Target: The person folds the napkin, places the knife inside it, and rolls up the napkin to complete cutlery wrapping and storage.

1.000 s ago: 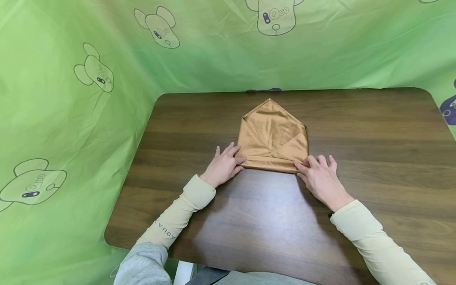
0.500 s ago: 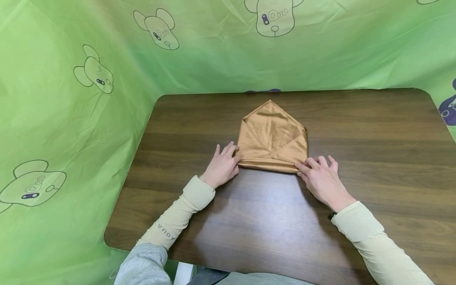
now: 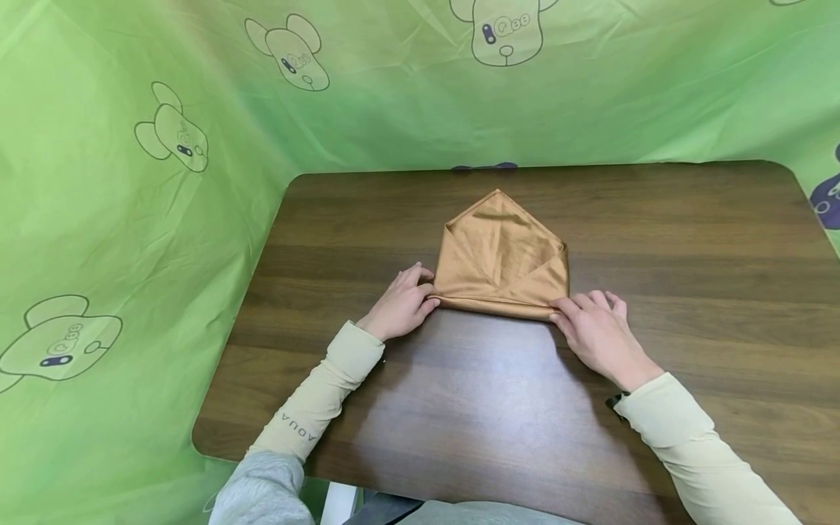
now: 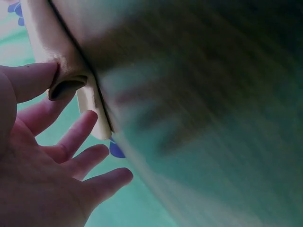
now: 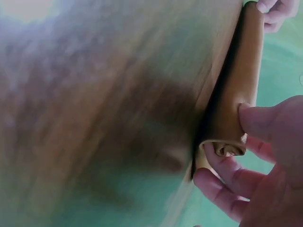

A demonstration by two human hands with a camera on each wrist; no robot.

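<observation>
A satiny bronze-coloured cloth (image 3: 502, 248) lies on the table, folded into a house shape with its point toward the far side. Its near edge is turned over into a flat roll (image 5: 234, 94), whose coiled layers show at the right end. My left hand (image 3: 398, 302) pinches the left end of that roll between thumb and index finger; in the left wrist view its other fingers (image 4: 80, 132) are spread apart. At the opposite end, my right hand (image 3: 600, 339) grips the roll, thumb on the near side and fingertips around the end. The cloth's underside is hidden.
Around the cloth extends a dark wood-grain table (image 3: 709, 255) with rounded corners. Green fabric (image 3: 394, 109) printed with cartoon animal heads hangs behind it and along the left side. A white post (image 3: 340, 503) shows below the near table edge.
The near edge has been rolled over further, and the cloth's far point has shifted slightly toward me. My left hand has moved a little left and now pinches the roll's end.
</observation>
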